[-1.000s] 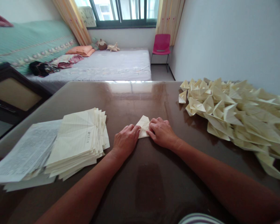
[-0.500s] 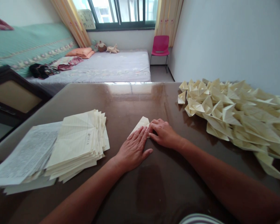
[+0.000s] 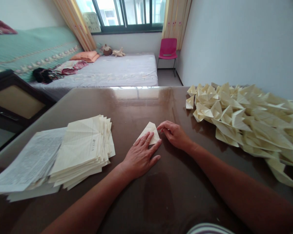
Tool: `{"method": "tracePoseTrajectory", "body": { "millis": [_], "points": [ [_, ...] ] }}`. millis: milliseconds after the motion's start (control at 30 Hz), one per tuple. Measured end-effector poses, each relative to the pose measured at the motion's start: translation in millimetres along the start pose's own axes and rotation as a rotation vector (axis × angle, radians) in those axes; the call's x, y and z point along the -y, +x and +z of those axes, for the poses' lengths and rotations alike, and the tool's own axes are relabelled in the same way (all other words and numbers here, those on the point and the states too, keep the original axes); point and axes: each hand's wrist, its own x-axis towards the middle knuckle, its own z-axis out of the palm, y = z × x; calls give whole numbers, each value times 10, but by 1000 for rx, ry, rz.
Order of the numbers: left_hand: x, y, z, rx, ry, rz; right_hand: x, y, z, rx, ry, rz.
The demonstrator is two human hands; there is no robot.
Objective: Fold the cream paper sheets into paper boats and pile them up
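Note:
A small piece of cream paper point(image 3: 154, 136), folded to a pointed shape, lies flat on the brown table in front of me. My left hand point(image 3: 139, 157) rests palm down with its fingers spread, several fingertips pressing on the paper's left and lower part. At the paper's upper right edge is my right hand point(image 3: 176, 136), its fingers loosely bent and its fingertips beside the edge. Nothing shows between its thumb and fingers; whether a fingertip touches the paper I cannot tell.
To the left, a stack of cream sheets point(image 3: 80, 146) overlaps printed white sheets point(image 3: 35, 162). A large heap of folded cream paper shapes point(image 3: 244, 113) covers the right side of the table point(image 3: 127, 201). Beyond stand a bed point(image 3: 129, 68) and a pink chair point(image 3: 168, 48).
My right hand has moved slightly right, off the paper. My left fingers have spread, with the index finger shifting right across it, so more of the folded paper shows.

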Motion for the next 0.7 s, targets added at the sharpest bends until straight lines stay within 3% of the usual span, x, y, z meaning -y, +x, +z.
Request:
{"method": "tracePoseTrajectory", "body": {
  "millis": [200, 467, 700],
  "points": [
    [20, -4, 13, 25, 3, -2, 38, -21, 30, 30, -85, -40],
    [-1, -1, 47, 28, 30, -21, 81, -62, 67, 58, -539, 29],
    [121, 26, 82, -133, -25, -20, 99, -53, 119, 117, -582, 20]
  ]
}}
